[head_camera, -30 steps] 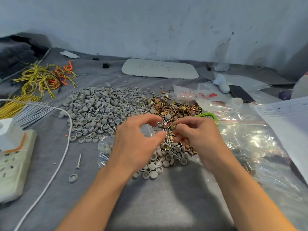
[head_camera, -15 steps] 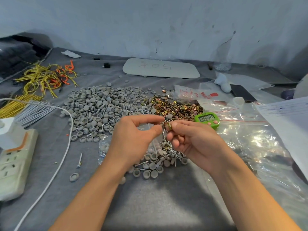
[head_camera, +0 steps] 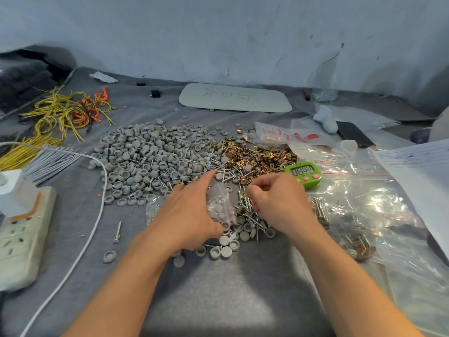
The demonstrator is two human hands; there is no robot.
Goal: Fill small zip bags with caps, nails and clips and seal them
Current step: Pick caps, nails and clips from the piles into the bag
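L hand [head_camera: 187,215] has the small zip bag [head_camera: 221,205] caught btw thumb and the rest of the hand, index stretched straight out toward the piles. The grip under the bag is hidden, but it looks held close to the stock so each piece has a short trip. The bag already has grey caps in it and isn't sealed, so I'd judge the caps step done for this one. R hand [head_camera: 279,203] is curled tight, fingertips pinching what looks like a brass clip [head_camera: 245,194] just beside the bag's right edge, prob. lined up to drop in; too small to be sure. Stock lies in an arc ahead: caps pile [head_camera: 145,156] left, clips pile [head_camera: 260,156] right, nails [head_camera: 247,211] strewn along the seam btw them and down toward the near edge, so both hands reach all three w/o shifting the bag. Green timer [head_camera: 303,172] sits just right of the clips, face up, prob. for pacing. Big clear plastic bags [head_camera: 388,203] lie on the R side, w/ what seem to be finished packs [head_camera: 359,246] inside: a handy drop zone. Power strip [head_camera: 21,229] and yellow wires [head_camera: 60,113] are well off to the left, away from the work. All on the grey-covered tabletop [head_camera: 218,295]. Left to do, I'd say: clip and nails in, then press the zip shut. Nail points could poke the thin film.
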